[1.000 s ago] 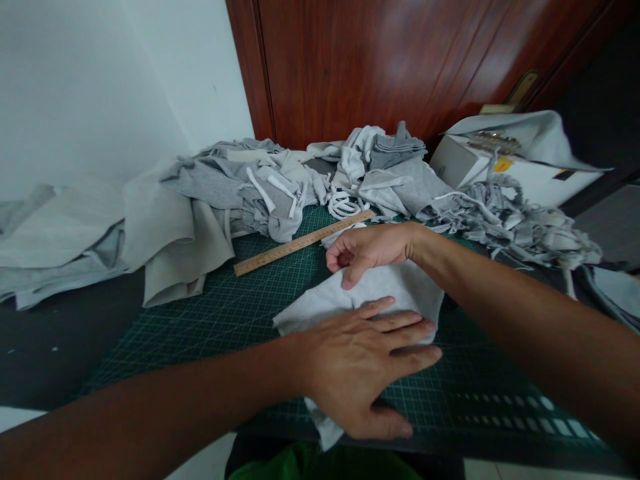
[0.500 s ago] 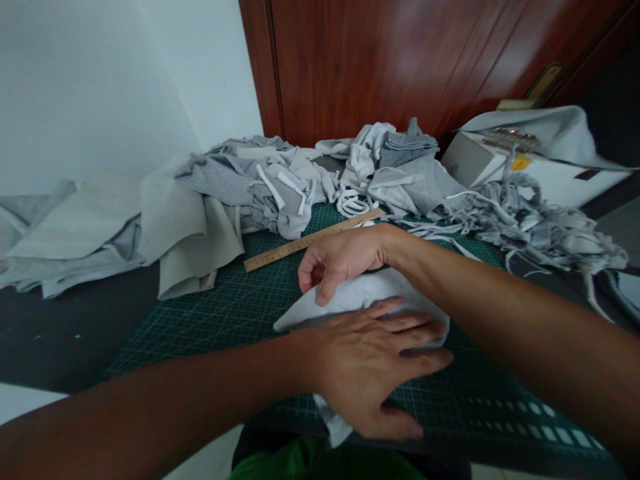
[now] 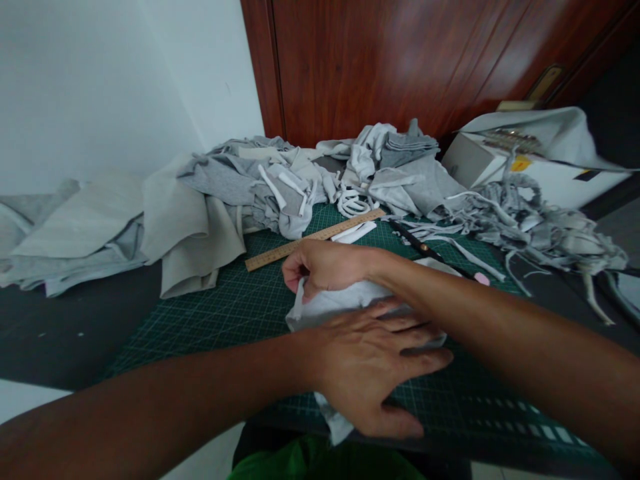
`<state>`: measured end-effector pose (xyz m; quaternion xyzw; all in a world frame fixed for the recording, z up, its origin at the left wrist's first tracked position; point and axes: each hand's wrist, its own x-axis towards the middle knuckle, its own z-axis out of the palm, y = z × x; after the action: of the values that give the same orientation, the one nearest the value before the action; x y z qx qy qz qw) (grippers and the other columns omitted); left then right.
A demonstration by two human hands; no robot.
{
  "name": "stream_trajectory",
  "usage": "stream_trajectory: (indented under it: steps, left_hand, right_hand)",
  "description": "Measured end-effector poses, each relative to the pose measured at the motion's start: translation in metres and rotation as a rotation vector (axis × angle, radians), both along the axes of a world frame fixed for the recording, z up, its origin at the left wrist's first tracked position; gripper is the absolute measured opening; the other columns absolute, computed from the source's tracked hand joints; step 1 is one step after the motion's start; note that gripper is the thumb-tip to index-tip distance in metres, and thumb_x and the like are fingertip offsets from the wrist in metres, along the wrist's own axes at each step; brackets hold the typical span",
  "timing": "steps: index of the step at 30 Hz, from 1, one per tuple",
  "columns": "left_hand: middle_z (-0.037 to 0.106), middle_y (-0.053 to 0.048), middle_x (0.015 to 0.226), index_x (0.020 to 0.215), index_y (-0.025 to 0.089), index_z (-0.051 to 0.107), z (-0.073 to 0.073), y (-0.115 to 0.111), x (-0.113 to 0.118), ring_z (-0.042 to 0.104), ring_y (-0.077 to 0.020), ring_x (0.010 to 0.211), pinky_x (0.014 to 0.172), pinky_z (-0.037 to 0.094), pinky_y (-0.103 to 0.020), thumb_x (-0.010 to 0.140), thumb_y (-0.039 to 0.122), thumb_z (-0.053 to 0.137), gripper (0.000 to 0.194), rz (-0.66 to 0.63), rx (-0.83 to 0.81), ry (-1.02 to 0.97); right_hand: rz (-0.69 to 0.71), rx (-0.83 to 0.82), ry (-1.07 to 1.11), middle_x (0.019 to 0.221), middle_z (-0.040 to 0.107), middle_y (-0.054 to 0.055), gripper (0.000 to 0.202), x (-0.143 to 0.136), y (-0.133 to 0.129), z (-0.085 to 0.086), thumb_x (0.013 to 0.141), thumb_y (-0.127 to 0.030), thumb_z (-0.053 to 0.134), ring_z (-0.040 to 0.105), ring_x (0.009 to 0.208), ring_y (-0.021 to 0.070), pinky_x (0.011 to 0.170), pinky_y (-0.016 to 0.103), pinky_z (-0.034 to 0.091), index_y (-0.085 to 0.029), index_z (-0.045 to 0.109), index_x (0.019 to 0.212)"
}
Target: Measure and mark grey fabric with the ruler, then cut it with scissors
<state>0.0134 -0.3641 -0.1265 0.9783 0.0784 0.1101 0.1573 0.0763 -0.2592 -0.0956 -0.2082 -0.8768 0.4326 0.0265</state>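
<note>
A piece of light grey fabric (image 3: 345, 297) lies on the green cutting mat (image 3: 210, 333) in front of me. My left hand (image 3: 370, 373) rests flat on it, palm down with fingers spread, hiding much of the cloth. Just beyond, my right hand (image 3: 325, 270) pinches the fabric's left end between thumb and curled fingers, with that edge folded up. Below my left palm, a corner of pale cloth (image 3: 334, 420) sticks out toward the mat's near edge.
A wooden ruler (image 3: 315, 239) lies across the mat, beside a folded white strip (image 3: 355, 232). A slim black tool (image 3: 425, 248) sits to the right. Behind are heaped grey fabrics (image 3: 250, 173), tangled cloth strips (image 3: 540, 213) and a white box (image 3: 475, 157).
My right hand has moved left and slightly toward me, now pinching the cloth's left end. The black tool and white strip have come into view. My left hand has stayed put.
</note>
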Motion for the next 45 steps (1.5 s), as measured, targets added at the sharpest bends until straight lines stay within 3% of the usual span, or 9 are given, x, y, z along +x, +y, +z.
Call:
stream_trajectory:
  steps: [4, 8, 15, 20, 25, 30, 35, 42, 45]
  left_hand:
    - [0.04, -0.017, 0.167, 0.158, 0.008, 0.042, 0.0, -0.001, 0.0, 0.032, -0.0315, 0.158, 0.133, 0.018, -0.047, 0.093, 0.052, 0.062, 0.08, 0.011, -0.01, 0.018]
    - [0.04, -0.016, 0.167, 0.157, 0.009, 0.042, -0.001, -0.001, 0.001, 0.03, -0.032, 0.158, 0.132, 0.021, -0.047, 0.093, 0.056, 0.063, 0.083, 0.016, -0.016, 0.017]
    - [0.043, -0.023, 0.164, 0.156, 0.001, 0.041, -0.002, 0.001, 0.003, 0.04, -0.0355, 0.153, 0.13, 0.025, -0.048, 0.093, 0.059, 0.063, 0.088, 0.013, -0.051, 0.055]
    - [0.048, -0.023, 0.16, 0.154, 0.002, 0.044, -0.002, 0.0, 0.003, 0.046, -0.0359, 0.149, 0.129, 0.027, -0.044, 0.093, 0.06, 0.064, 0.087, 0.004, -0.035, 0.062]
    - [0.055, -0.022, 0.154, 0.15, 0.001, 0.05, -0.001, 0.001, 0.003, 0.049, -0.0322, 0.147, 0.128, 0.028, -0.039, 0.106, 0.053, 0.045, 0.069, -0.016, 0.019, 0.051]
    - [0.051, -0.019, 0.159, 0.154, 0.002, 0.046, 0.002, 0.001, 0.002, 0.042, -0.0276, 0.153, 0.132, 0.022, -0.037, 0.109, 0.04, 0.041, 0.06, -0.042, 0.056, 0.077]
    - [0.038, -0.018, 0.167, 0.159, 0.007, 0.042, 0.003, 0.0, -0.003, 0.028, -0.0288, 0.159, 0.134, 0.019, -0.042, 0.105, 0.037, 0.048, 0.062, -0.056, 0.009, 0.085]
    - [0.03, -0.008, 0.171, 0.162, 0.012, 0.036, 0.005, -0.003, -0.024, 0.022, -0.0213, 0.161, 0.135, 0.004, -0.036, 0.101, 0.032, 0.055, 0.067, -0.116, -0.171, 0.081]
    - [0.04, -0.01, 0.168, 0.161, 0.011, 0.038, 0.009, 0.0, -0.029, 0.032, -0.0249, 0.158, 0.135, 0.013, -0.037, 0.096, 0.033, 0.063, 0.073, -0.123, -0.294, 0.016]
  right_hand:
    - [0.018, 0.295, 0.026, 0.064, 0.047, -0.009, 0.04, -0.001, -0.004, -0.003, 0.068, -0.008, 0.084, 0.043, 0.064, 0.0121, 0.061, 0.027, 0.028, -0.021, 0.046, 0.066]
    - [0.009, 0.459, 0.089, 0.067, 0.046, -0.007, 0.047, 0.0, -0.003, -0.009, 0.078, -0.026, 0.085, 0.042, 0.065, 0.0138, 0.061, 0.029, 0.024, -0.023, 0.039, 0.069]
    - [-0.046, 0.813, 0.025, 0.08, 0.069, 0.004, 0.044, 0.001, -0.001, -0.027, 0.095, -0.063, 0.065, 0.053, 0.072, 0.0199, 0.06, 0.031, 0.018, -0.02, 0.063, 0.084]
    - [-0.097, 0.969, 0.009, 0.087, 0.075, 0.01, 0.056, -0.001, -0.002, -0.037, 0.102, -0.068, 0.049, 0.061, 0.075, 0.0236, 0.06, 0.033, 0.02, -0.017, 0.072, 0.095]
    - [-0.21, 0.842, 0.155, 0.088, 0.073, 0.007, 0.049, 0.001, 0.0, -0.038, 0.109, -0.053, 0.045, 0.059, 0.076, 0.0179, 0.064, 0.031, 0.027, -0.017, 0.071, 0.09]
    - [-0.532, 0.581, 0.402, 0.062, 0.042, -0.005, 0.048, 0.006, 0.015, -0.046, 0.109, -0.042, 0.046, 0.041, 0.06, 0.0112, 0.061, 0.028, 0.027, -0.021, 0.045, 0.065]
    - [-0.516, 0.588, 0.514, 0.061, 0.037, -0.007, 0.045, 0.009, 0.022, -0.048, 0.105, -0.041, 0.05, 0.037, 0.057, 0.0105, 0.059, 0.028, 0.024, -0.024, 0.037, 0.066]
    - [-0.522, 0.675, 0.296, 0.067, 0.056, -0.003, 0.024, 0.046, 0.015, -0.007, 0.098, -0.031, 0.062, 0.049, 0.062, 0.012, 0.062, 0.027, 0.031, -0.019, 0.058, 0.078]
    - [-0.455, 0.572, -0.001, 0.072, 0.063, -0.001, 0.018, 0.081, 0.01, 0.014, 0.092, -0.033, 0.069, 0.055, 0.065, 0.0142, 0.062, 0.027, 0.034, -0.017, 0.066, 0.084]
